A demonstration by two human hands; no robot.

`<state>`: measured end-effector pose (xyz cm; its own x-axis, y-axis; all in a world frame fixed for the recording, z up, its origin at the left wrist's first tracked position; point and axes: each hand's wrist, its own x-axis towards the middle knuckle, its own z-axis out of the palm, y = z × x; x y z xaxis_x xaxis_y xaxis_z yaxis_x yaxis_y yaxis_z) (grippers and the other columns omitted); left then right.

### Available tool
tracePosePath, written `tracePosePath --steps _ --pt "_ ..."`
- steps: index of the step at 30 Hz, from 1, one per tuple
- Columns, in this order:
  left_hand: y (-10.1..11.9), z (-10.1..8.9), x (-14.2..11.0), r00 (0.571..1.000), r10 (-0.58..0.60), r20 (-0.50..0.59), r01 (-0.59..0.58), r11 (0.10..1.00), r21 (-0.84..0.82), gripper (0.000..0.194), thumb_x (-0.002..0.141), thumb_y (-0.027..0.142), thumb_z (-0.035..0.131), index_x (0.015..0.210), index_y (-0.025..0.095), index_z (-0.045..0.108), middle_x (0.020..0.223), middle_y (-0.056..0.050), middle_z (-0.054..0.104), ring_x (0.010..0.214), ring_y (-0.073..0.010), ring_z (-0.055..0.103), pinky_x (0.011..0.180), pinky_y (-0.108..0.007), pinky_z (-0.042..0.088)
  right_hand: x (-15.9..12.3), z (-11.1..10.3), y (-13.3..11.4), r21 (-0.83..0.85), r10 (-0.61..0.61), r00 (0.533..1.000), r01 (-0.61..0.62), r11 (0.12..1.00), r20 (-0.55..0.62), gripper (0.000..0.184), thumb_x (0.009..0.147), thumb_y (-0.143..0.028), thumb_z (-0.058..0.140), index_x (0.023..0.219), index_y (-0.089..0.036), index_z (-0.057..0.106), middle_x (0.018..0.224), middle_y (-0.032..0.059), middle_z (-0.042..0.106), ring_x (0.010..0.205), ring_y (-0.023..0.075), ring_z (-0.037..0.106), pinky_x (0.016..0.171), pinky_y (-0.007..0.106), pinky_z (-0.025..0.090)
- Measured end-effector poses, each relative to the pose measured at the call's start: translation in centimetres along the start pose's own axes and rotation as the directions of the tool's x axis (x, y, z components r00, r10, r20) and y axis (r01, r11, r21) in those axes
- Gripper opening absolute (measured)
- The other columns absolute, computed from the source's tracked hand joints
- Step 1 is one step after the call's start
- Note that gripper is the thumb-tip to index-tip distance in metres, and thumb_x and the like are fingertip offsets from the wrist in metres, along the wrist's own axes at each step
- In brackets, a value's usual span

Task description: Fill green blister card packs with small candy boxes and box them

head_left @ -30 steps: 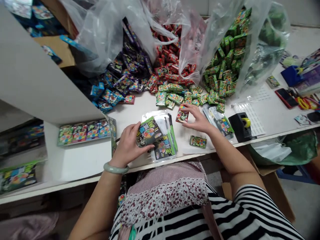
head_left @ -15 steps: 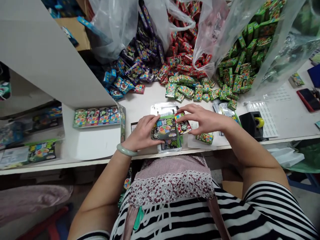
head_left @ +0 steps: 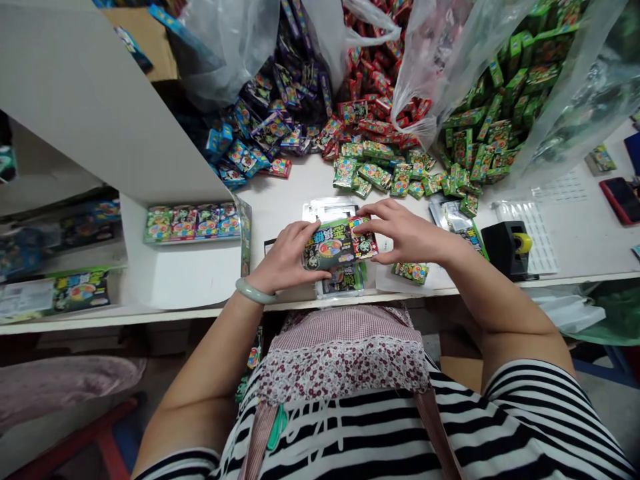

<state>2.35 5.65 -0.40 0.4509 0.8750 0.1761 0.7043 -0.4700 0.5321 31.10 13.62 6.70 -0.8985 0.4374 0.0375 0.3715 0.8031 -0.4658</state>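
My left hand (head_left: 291, 258), with a pale bangle at its wrist, grips a dark packet (head_left: 327, 245) with green edging and a coloured wheel print. At the packet's right end, my right hand (head_left: 395, 232) has thumb and fingers around a small red box (head_left: 365, 240). The red box meets the packet's edge; whether it lies in or on the packet I cannot tell. Below them, similar packets (head_left: 343, 279) lie on the table, and a shiny clear wrapper (head_left: 327, 208) shows behind. A small green box (head_left: 410, 272) lies just under my right wrist.
Heaps of purple boxes (head_left: 273, 127), red boxes (head_left: 380, 87) and green boxes (head_left: 493, 133) spill from plastic bags at the back. A white tray (head_left: 190, 280) with a row of boxes stands left. Rightward are a black tape dispenser (head_left: 505, 248) and a phone (head_left: 620, 200).
The red box has straightened from a tilt and now lines up with the packet's right end. The packet has turned slightly, and the whole view has shifted a little.
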Motion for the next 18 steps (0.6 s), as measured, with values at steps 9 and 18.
tracePosePath --steps 9,18 --pt "0.4 1.4 -0.1 0.992 -0.049 -0.114 0.057 0.996 0.065 0.103 0.069 0.071 0.072 0.150 0.020 0.031 0.131 -0.017 0.050 0.121 -0.0345 0.050 0.104 -0.052 0.044 -0.3 4.3 -1.9 0.249 0.214 0.950 -0.155 0.956 -0.228 0.051 0.092 -0.045 0.061 0.137 -0.027 0.047 0.133 0.0113 0.060 0.135 0.0302 0.046 0.115 0.058 0.033" --pt "0.1 1.0 -0.8 0.962 -0.130 -0.239 0.138 0.990 0.018 0.101 0.071 0.066 0.074 0.149 0.020 0.031 0.131 -0.017 0.049 0.122 -0.0341 0.050 0.105 -0.054 0.045 6.7 3.6 4.8 0.438 0.425 0.758 -0.205 0.875 -0.495 0.030 0.095 -0.037 0.054 0.119 -0.021 0.065 0.094 0.0051 0.075 0.094 0.0227 0.069 0.095 0.044 0.050"
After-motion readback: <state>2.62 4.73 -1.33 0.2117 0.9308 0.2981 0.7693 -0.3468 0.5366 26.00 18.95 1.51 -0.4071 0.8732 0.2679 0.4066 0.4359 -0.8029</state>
